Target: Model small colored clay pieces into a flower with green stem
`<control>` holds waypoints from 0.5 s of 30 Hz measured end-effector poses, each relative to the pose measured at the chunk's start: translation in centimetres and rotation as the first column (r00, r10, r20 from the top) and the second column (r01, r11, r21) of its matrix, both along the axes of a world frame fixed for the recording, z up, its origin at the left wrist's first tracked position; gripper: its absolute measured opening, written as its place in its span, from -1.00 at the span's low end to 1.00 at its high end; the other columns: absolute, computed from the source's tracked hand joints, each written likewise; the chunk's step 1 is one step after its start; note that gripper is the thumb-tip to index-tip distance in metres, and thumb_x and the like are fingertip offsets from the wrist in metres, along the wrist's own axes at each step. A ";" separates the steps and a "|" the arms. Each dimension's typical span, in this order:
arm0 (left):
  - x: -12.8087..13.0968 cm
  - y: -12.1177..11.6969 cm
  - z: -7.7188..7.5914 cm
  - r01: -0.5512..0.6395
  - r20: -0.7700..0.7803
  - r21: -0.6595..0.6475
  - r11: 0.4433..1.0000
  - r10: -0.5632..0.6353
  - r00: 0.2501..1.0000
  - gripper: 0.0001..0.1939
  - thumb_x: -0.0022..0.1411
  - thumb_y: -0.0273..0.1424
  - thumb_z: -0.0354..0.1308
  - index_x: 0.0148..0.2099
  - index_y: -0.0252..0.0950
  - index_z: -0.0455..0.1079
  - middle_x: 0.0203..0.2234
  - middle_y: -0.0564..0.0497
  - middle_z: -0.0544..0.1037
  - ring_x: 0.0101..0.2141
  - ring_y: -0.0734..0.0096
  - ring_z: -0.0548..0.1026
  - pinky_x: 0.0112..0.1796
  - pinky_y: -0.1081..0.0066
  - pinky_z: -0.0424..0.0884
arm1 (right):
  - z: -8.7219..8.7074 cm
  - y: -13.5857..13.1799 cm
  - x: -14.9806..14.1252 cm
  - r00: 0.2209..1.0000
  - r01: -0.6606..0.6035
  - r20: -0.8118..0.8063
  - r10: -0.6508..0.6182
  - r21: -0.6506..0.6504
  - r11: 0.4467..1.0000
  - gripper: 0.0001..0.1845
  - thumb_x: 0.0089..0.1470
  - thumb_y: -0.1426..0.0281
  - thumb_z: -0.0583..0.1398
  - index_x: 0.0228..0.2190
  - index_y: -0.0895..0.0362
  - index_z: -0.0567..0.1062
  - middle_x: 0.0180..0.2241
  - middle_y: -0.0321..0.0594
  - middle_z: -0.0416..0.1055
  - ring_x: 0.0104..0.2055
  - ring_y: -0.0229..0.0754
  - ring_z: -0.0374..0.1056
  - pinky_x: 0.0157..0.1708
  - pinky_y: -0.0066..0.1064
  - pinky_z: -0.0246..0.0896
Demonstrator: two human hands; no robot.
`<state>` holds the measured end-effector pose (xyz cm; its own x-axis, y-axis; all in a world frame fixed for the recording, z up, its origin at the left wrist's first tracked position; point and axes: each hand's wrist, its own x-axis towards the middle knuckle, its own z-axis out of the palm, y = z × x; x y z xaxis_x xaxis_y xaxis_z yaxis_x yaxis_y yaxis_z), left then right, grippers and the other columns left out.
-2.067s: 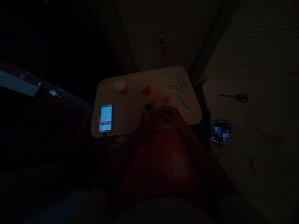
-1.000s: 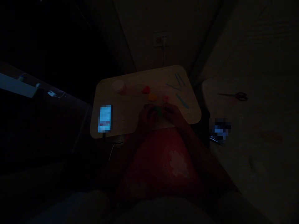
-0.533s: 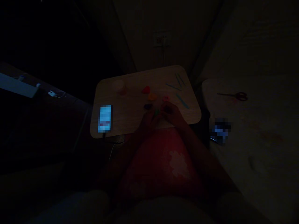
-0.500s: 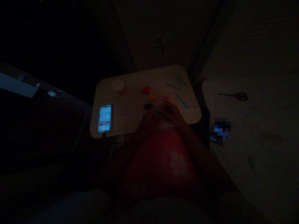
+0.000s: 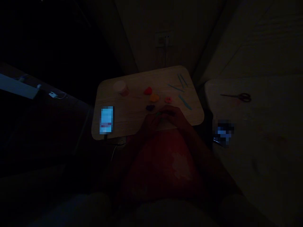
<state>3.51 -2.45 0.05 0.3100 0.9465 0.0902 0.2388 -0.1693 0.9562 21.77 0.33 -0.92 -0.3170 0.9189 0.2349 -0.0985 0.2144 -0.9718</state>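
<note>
In dim light both hands meet at the near edge of a small wooden table (image 5: 132, 110). My left hand (image 5: 151, 122) is closed on a small lump of green modelling clay (image 5: 159, 113), partly hidden by the fingers. My right hand (image 5: 174, 115) is bent over the same lump from the right, its fingertips against it. Just beyond the hands lie a dark purple lump (image 5: 150, 107), an orange lump (image 5: 154, 98) and a red lump (image 5: 148, 90). A flat pink piece (image 5: 168, 100) sits beyond my right hand.
Several thin blue sticks (image 5: 175, 87) and a wider blue strip (image 5: 185, 102) lie at the table's right. A tub (image 5: 121, 88) stands back left, with a lit phone (image 5: 106, 120) in front. Scissors (image 5: 236, 96) rest on a pale surface to the right.
My right hand has lowered and its fingers now cover more of the green clay. My left hand stays nearly where it was.
</note>
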 end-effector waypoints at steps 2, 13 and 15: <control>-0.1 0.0 -0.2 0.027 0.029 0.003 1.000 -0.027 0.999 -0.42 0.42 0.12 0.03 -0.34 -0.29 0.44 -0.53 0.05 0.39 -0.48 0.42 0.27 -0.43 0.39 0.21 | 0.0 0.0 0.1 1.000 -0.003 -0.028 0.002 -0.013 1.000 -0.63 0.04 0.03 0.44 -0.26 0.04 0.69 -0.25 -0.19 0.61 -0.20 -0.13 0.50 -0.16 -0.30 0.40; -0.4 0.2 0.0 0.182 0.028 -0.028 0.983 -0.182 0.983 -0.42 0.38 0.18 0.05 -0.18 -0.29 0.42 -0.43 0.03 0.43 -0.41 0.38 0.31 -0.35 0.38 0.25 | 0.0 0.1 0.2 0.995 0.097 -0.024 -0.100 -0.107 0.990 -0.62 0.08 0.02 0.39 -0.33 0.08 0.60 -0.38 -0.25 0.52 -0.34 -0.20 0.40 -0.28 -0.35 0.35; -0.4 0.2 0.2 0.215 0.064 -0.009 0.977 -0.214 0.975 -0.39 0.39 0.20 0.02 -0.23 -0.29 0.40 -0.43 0.01 0.43 -0.40 0.37 0.32 -0.33 0.37 0.27 | 0.1 0.1 0.2 0.995 0.083 -0.037 -0.088 -0.110 0.990 -0.61 0.11 0.01 0.36 -0.34 0.08 0.57 -0.40 -0.27 0.48 -0.37 -0.23 0.36 -0.33 -0.38 0.30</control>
